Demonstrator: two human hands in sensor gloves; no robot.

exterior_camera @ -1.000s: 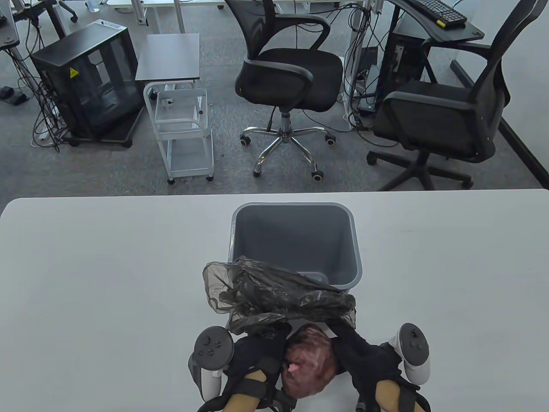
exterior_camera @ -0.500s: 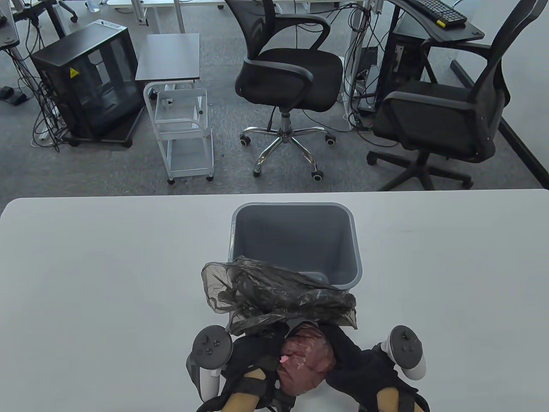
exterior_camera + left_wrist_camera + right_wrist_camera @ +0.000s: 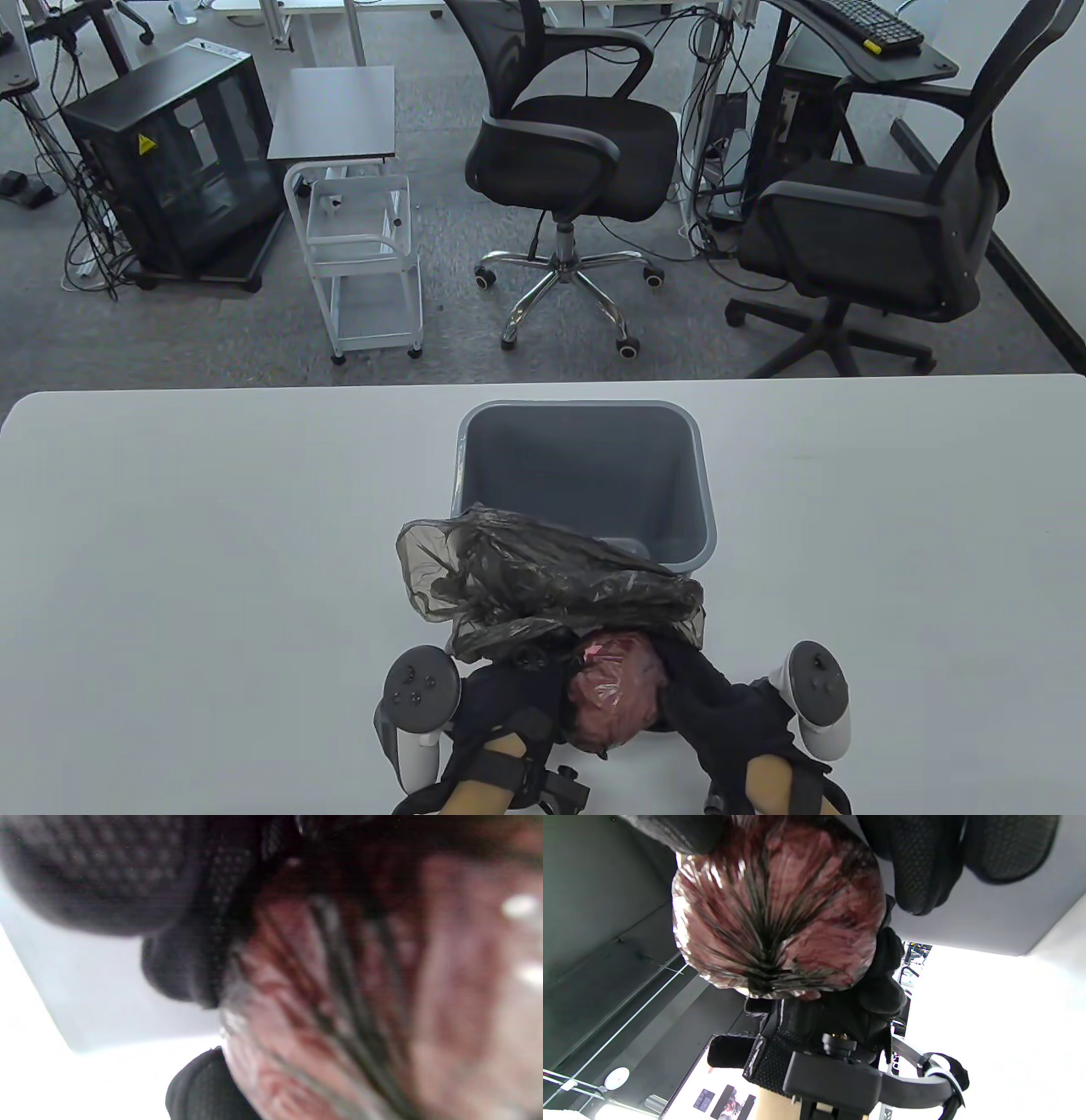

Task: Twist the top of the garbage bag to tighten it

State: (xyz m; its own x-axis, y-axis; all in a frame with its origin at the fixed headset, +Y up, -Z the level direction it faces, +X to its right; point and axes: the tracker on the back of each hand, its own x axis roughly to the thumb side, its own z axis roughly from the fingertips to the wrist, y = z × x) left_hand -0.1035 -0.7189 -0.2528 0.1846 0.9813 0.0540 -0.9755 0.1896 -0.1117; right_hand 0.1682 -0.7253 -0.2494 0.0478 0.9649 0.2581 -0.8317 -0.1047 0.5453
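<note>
A grey plastic wastebasket (image 3: 584, 475) is seen on the white tabletop (image 3: 212, 526), with two black office chairs on the carpet beyond, toward 12 o'clock. At the wastebasket's 6 o'clock rim, the loose crumpled top of the translucent dark garbage bag (image 3: 551, 581) is draped, partly covering that rim. The bag's filled reddish bulge (image 3: 612, 692) is gripped from 9 o'clock by the left hand (image 3: 509, 705) and from 3 o'clock by the right hand (image 3: 721, 713). Pleats gathered to a tight point are shown in the right wrist view.
</note>
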